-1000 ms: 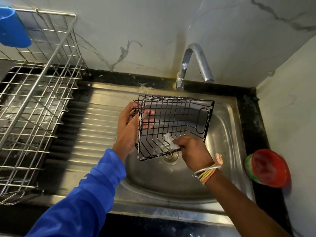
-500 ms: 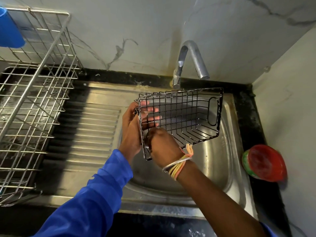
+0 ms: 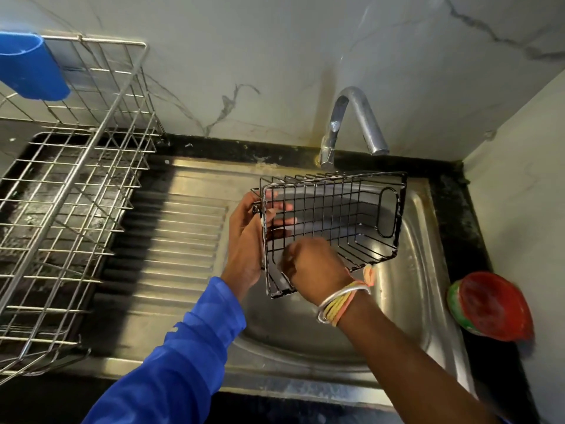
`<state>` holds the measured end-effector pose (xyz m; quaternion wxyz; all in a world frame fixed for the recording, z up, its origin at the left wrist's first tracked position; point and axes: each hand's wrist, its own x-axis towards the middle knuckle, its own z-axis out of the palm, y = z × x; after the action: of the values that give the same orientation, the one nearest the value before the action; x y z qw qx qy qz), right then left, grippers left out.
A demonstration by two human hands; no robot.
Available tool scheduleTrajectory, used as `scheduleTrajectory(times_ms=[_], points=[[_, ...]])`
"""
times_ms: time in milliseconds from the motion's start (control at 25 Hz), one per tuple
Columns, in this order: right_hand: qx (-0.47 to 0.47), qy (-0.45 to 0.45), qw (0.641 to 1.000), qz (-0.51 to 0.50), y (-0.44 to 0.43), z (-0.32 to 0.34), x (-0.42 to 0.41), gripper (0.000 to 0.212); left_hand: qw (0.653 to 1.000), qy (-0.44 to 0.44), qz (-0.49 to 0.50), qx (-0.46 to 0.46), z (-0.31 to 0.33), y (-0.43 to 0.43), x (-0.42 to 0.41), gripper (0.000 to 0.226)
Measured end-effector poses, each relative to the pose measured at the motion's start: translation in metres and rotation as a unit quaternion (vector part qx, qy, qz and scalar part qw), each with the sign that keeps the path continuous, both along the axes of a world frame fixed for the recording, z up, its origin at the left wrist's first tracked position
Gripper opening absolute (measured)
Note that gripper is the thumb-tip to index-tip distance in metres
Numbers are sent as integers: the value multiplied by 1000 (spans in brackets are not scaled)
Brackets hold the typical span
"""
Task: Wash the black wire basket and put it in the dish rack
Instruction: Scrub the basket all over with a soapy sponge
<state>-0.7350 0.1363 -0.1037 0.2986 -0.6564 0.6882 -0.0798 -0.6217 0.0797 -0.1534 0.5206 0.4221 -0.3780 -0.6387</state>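
The black wire basket is up over the sink, tipped on its side just below the tap, open face toward the camera. The left hand has the basket's left end. Its palm wraps the outside of the frame, and the fingers curl in and show through the wires. The right hand is inside the basket's near-left corner. It is blurred with its back to the camera, so its fingers are hidden. Clenched, empty or around something? Cannot tell. Bangles and threads sit on that wrist. White flecks cling to the basket's near rim. Off to the left stands the dish rack, cut off by the frame edge, with a blue cup at its top corner, only partly in view. On the right counter lies a red-and-green object, too unclear to name.
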Motion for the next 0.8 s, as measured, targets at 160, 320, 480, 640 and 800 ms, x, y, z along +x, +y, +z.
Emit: scheduleTrajectory(times_ms=[160, 320, 480, 640, 800], points=[[41, 5, 998, 36, 0, 7, 2, 18, 1000, -28, -9, -3, -3, 2, 1, 26], [35, -93, 995, -15, 9, 18, 0, 21, 1000, -24, 4, 1, 0, -3, 7, 19], [87, -53, 993, -62, -8, 8, 20, 16, 1000, -6, 3, 10, 4, 6, -6, 23], [75, -23, 996, 34, 1, 7, 11, 13, 1000, -15, 4, -7, -3, 2, 7, 18], [9, 7, 1000, 23, -1, 4, 24, 13, 998, 21, 16, 50, -1, 12, 0, 24]])
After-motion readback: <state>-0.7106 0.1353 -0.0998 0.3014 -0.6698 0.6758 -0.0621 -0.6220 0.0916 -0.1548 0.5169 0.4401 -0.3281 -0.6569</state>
